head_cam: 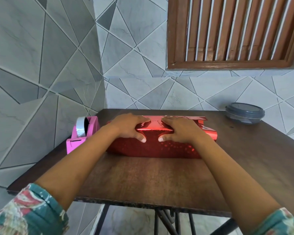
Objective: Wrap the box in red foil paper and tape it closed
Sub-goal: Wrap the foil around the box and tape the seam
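Left hand (129,127), head view: flat on top of the red foil paper (153,148), fingers straight and pressing, thumb hooked down over the near face. It grips nothing.
Right hand (178,130): same pose, just beside the left hand with a strip of foil showing between them. Palm is down, fingers are straight and the thumb lies on the near face.
Box: fully under the foil, so I can't see it directly. It sits on the table (143,180) with its long axis running left to right across me.
Foil edge: I read the overlap as lying along the far top of the box, under both sets of fingertips. No tape that I can see on it.
Foil ends: the right end sticks out past the box and looks unfolded. The left end is hidden by my left wrist.
Tape dispenser (82,133): pink, just beside the box's left end, roll facing up.
Key relation: the dispenser is left of the box, so the left hand is nearer. My call is that the right hand holds the overlap down while the left reaches for the tape.
Risk: I'd expect the foil to spring open if both hands lift.
Lidded container (244,113): well off the box's far right, irrelevant.
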Demonstrator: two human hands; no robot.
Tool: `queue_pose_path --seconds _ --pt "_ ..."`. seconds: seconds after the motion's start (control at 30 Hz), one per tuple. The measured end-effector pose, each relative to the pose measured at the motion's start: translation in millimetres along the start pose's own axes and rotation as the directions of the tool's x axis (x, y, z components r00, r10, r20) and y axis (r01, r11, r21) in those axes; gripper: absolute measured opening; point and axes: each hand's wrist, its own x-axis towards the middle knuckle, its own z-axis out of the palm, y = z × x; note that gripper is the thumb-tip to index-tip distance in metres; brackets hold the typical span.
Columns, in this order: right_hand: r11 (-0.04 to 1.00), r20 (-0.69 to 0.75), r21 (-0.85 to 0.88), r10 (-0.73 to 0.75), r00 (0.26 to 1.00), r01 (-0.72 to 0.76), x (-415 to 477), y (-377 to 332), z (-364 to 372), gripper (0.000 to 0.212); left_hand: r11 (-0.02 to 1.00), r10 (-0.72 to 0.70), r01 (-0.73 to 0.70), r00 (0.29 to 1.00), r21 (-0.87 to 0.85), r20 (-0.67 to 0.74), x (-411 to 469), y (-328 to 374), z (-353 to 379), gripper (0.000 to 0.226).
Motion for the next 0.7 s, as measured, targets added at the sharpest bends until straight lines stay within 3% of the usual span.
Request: queue_pose_path --seconds 0.17,0.33,0.7 --pt "0.998 0.007 -0.06 0.01 1.0 -0.01 3 -5 1 0.083 1.0 -0.008 0.008 1.0 0.003 -0.015 -2 1 2 0.087" --pt "0.997 0.016 -0.071 0.022 1.0 -0.021 5 -11 4 0.099 1.0 -0.003 0.003 1.0 0.009 -0.007 0 1 1 0.088" --pt "0.999 -0.051 -0.028 0.028 0.998 -0.029 -4 -13 9 0.083 1.0 0.017 -0.017 0.999 0.0 -0.029 -3 -2 7 0.087"
